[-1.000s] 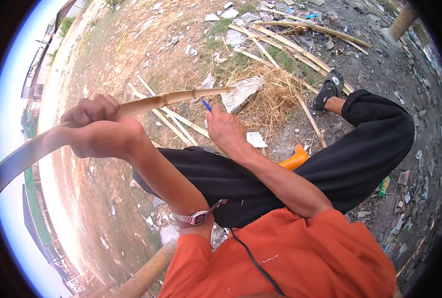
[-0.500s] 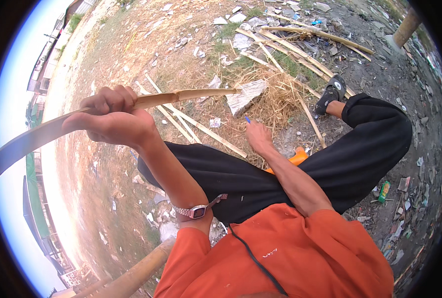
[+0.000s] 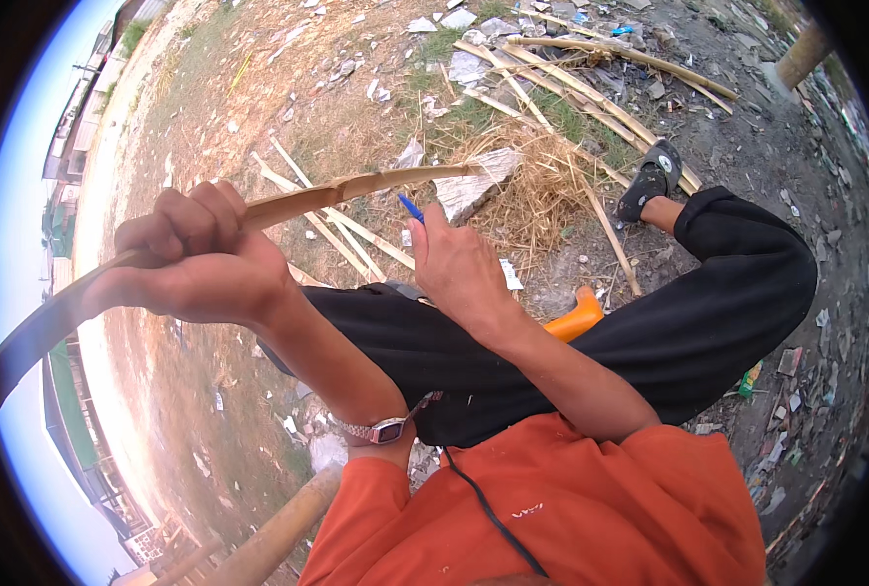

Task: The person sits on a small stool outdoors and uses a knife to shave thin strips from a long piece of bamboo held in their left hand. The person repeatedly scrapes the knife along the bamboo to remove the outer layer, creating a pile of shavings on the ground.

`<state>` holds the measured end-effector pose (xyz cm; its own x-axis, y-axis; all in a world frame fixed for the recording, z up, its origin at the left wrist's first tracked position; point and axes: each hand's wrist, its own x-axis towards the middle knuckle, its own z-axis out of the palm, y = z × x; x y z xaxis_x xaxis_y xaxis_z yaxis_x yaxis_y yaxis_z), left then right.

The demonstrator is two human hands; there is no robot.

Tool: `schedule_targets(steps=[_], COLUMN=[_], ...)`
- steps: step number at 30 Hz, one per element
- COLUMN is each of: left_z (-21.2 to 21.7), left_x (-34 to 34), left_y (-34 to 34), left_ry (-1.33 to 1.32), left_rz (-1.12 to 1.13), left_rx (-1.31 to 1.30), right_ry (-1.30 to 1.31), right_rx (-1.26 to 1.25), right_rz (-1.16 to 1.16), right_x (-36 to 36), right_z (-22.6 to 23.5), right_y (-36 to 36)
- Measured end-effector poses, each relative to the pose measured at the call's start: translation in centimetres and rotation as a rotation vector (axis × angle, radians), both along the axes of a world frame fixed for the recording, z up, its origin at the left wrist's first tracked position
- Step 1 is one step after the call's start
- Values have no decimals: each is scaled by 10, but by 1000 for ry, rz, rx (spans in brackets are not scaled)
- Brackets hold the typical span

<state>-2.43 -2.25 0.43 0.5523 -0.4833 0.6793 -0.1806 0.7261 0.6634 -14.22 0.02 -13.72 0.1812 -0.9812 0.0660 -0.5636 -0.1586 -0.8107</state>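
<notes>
My left hand (image 3: 195,264) is clenched around a long, flat bamboo strip (image 3: 356,188) that arcs from the lower left up across the view to the middle. My right hand (image 3: 459,269) sits just below the strip's far end, fingers closed on a small blue-tipped tool (image 3: 411,207) that pokes out above them. A wristwatch (image 3: 383,430) is on my left wrist. My legs in black trousers (image 3: 669,332) are crossed below the hands, with a black sandal (image 3: 652,181) on the raised foot.
More bamboo strips (image 3: 591,93) and a heap of dry shavings (image 3: 542,181) lie on the dirt ahead, with scattered litter around. An orange object (image 3: 576,317) shows under my leg. A thick bamboo pole (image 3: 278,532) lies at the lower left.
My right hand dropped away from the strip and came back up toward its end with the blue tool. My left hand has kept its grip, with the strip shifting slightly.
</notes>
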Motion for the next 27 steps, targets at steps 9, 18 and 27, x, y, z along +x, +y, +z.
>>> schedule_targets(steps=[9,18,27], left_z=[4,3,3], left_x=[-3,-23,-36], left_y=[0,-2,-5], left_ry=[-52,-124,-52], left_rz=[58,108,228], left_rx=[47,41,-5], right_ry=[66,-270,-292], right_rx=[133,28,-98], right_rz=[-54,74,34], right_x=[-20,2,22], right_z=[-28,22,2], right_y=[-7,7,3])
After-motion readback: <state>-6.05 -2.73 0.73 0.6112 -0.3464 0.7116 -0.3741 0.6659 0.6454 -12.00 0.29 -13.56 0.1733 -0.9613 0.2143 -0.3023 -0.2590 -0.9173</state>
